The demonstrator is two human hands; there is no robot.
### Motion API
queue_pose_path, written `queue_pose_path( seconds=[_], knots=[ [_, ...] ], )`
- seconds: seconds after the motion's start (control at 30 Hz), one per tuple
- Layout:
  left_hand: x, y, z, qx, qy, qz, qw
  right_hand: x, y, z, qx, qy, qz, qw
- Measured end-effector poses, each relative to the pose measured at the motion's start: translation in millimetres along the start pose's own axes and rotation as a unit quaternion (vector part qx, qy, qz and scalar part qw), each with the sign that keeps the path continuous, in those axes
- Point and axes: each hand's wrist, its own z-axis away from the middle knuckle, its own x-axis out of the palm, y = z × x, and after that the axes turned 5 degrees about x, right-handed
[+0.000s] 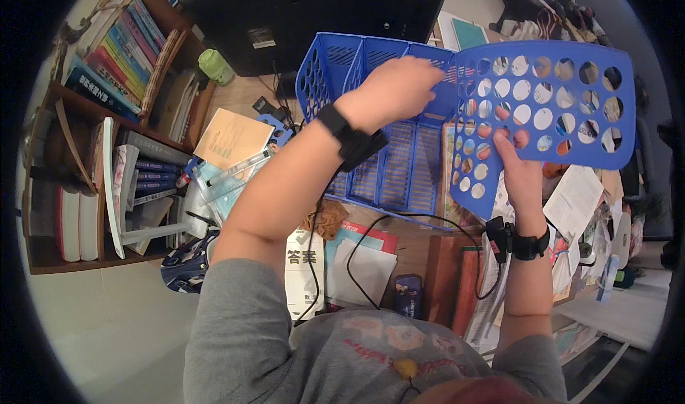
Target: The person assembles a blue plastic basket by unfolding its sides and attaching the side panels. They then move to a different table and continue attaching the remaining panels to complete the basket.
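Observation:
A blue plastic file rack (389, 154) with slotted dividers stands on the desk before me. A blue panel with rows of round holes (564, 101) rises at its right side, tilted outward. My right hand (519, 172) grips this panel low down, the thumb on the near face and the fingers showing through the holes behind it. Over the rack's middle, my left hand (396, 90) is bent at the wrist, its fingers curled together toward the panel's left edge. What those fingers hold, if anything, is hidden. Both wrists wear black straps with small devices.
Behind the rack is a black monitor (314, 18). A bookshelf (71, 140) full of books lines the left, near a green container (215, 67). Papers (360, 272), a loose black cable (357, 250) and a dark blue pouch (408, 295) lie in front; more papers (574, 200) crowd the right.

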Motion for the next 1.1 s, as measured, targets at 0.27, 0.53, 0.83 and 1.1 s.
queue_pose_path(
  seconds=[0.27,0.53,0.83,1.1],
  knots=[
    [-57,31,107,-0.053,-0.013,0.091,0.994,-14,2,11,0.017,-0.021,-0.038,0.999],
    [-165,94,161,-0.130,0.005,0.108,0.986,-40,1,37,0.008,-0.031,-0.044,0.999],
    [-308,143,75,-0.194,0.100,-0.131,0.967,-52,-29,37,-0.047,-0.049,-0.061,0.996],
    [-237,63,10,0.065,-0.025,-0.196,0.978,-70,23,26,-0.031,-0.063,0.384,0.921]
  ],
)
